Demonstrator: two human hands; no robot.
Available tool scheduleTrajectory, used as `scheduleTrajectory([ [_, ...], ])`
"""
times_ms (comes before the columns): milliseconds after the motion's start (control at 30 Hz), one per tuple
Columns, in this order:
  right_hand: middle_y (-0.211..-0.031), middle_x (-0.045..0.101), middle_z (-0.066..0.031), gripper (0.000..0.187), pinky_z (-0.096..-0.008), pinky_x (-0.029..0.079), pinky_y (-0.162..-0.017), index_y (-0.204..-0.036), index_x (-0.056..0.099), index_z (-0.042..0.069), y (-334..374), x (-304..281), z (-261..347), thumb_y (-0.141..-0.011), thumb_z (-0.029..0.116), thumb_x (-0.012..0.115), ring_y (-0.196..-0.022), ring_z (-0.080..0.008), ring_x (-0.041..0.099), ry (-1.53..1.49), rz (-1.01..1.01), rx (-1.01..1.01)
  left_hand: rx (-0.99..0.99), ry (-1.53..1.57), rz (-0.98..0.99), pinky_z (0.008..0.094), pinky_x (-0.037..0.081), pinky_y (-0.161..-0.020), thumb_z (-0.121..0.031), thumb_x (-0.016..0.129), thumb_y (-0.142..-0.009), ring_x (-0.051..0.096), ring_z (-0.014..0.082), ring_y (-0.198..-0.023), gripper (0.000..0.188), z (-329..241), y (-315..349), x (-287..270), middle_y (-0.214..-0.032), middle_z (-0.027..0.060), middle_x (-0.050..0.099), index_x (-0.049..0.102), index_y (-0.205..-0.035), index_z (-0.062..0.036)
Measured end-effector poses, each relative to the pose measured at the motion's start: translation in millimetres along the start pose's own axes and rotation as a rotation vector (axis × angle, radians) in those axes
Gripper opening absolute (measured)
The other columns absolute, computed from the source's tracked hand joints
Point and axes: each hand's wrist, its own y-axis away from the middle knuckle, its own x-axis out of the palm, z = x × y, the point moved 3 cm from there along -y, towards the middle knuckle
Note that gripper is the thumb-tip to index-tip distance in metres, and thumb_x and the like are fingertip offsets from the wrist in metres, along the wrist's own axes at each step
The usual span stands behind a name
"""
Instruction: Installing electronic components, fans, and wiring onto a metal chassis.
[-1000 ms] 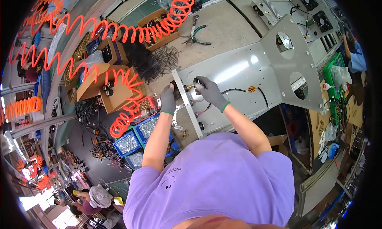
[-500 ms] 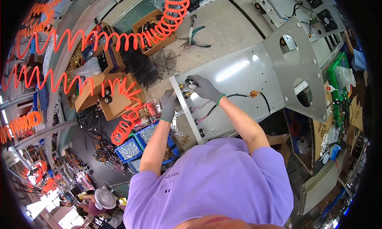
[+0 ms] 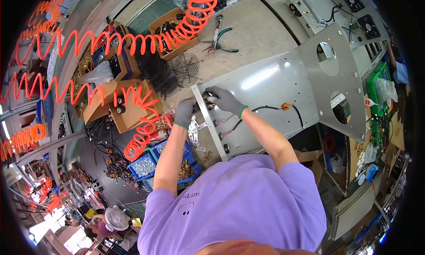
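A grey sheet-metal chassis lies before me, its narrow upright side wall at the left. On the inner side of that wall, my gloved right hand closes its fingers round a small black round part, by the brass fittings. Outside the same wall is my gloved left hand, its fingers bent against the wall opposite the right hand; what they hold is hidden. Below the right hand, pink-sleeved wires run from lower fittings, and a black cable with an orange-yellow coil lies across the chassis floor.
Pliers and a wrench lie beyond the chassis. Black fan guards and open cartons of parts stand left. Blue bins of small hardware sit near my left forearm. Red coiled hoses hang over the left side.
My right hand has moved slightly down and left, bringing the black part against the side wall by the fittings. My left hand has shifted slightly, uncovering more of the metal bracket below it.
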Motion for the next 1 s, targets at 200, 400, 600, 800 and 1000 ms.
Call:
scheduleTrajectory([
  [200,-0.114,0.058,-0.0166,0.038,-0.0360,0.045,-0.089,-0.119,0.054,0.003,1.5,2.0,-9.3,-0.084,0.018,0.056,-0.103,-0.0305,0.057,-0.115,-0.048,0.028,0.109,-0.091,0.068,0.0269,0.045,-0.059,-0.014,0.053,-0.080,0.052,0.0133,-0.059,0.020,7.7,-15.3,-10.2,-0.067,0.0050,0.059,0.064,-0.081,0.0026],
  [400,-0.114,0.058,-0.0170,0.039,-0.0365,0.044,-0.089,-0.120,0.053,0.004,3.2,1.2,-5.9,-0.084,0.019,0.057,-0.103,-0.0312,0.057,-0.061,-0.011,0.006,0.389,-0.020,-0.035,0.0246,0.044,-0.072,-0.014,0.051,-0.089,0.055,0.0118,-0.079,0.022,27.6,8.9,8.2,-0.087,0.0046,0.061,0.060,-0.100,0.0030],
  [600,-0.111,0.059,-0.0170,0.038,-0.0371,0.044,-0.089,-0.118,0.054,0.004,-0.3,1.2,0.2,-0.083,0.018,0.057,-0.102,-0.0321,0.057,-0.018,-0.014,-0.095,0.303,-0.052,-0.048,0.0237,0.043,-0.071,-0.029,0.046,-0.095,0.052,0.0102,-0.078,0.034,18.9,15.5,4.3,-0.087,0.0025,0.059,0.060,-0.100,0.0014],
  [800,-0.110,0.060,-0.0151,0.039,-0.0366,0.046,-0.088,-0.119,0.051,0.005,4.1,-11.0,7.7,-0.083,0.019,0.058,-0.100,-0.0281,0.060,0.018,0.044,-0.089,0.305,-0.451,-0.090,0.0269,0.044,-0.073,-0.034,0.051,-0.092,0.052,0.0128,-0.080,0.040,1.1,26.7,24.4,-0.089,0.0054,0.058,0.058,-0.106,0.0028],
  [1000,-0.108,0.060,-0.0191,0.049,-0.0402,0.045,-0.084,-0.105,0.061,0.000,-16.0,8.6,-8.2,-0.078,0.041,0.062,-0.096,-0.0317,0.059,0.006,0.128,-0.106,0.239,-0.167,0.039,0.0311,0.046,-0.080,-0.029,0.053,-0.091,0.056,0.0177,-0.093,0.036,7.8,26.0,11.7,-0.104,0.0117,0.058,0.053,-0.107,0.0031],
])
